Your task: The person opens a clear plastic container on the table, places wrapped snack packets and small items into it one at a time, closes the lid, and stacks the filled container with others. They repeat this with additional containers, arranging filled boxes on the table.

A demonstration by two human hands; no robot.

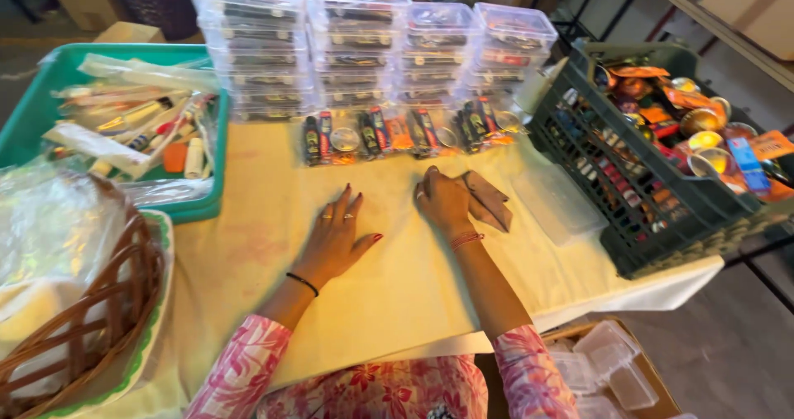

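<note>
Brown cloth (488,200), folded, lay on table (397,295) just beside right hand (444,201); fingertips touched its near edge, grip loose, nothing clasped. Left hand (335,237) pressed flat on the pale yellow table cover, fingers spread, grip released, holding nothing. Row of small clear packets (397,134) ahead of both hands, in front of stacked clear plastic boxes (364,43). Green tray (50,96) of tubes and sticks at far left, wicker basket (83,320) near left. Dark crate (628,212) of mixed small goods at right, empty clear lid (558,204) beside it.
</note>
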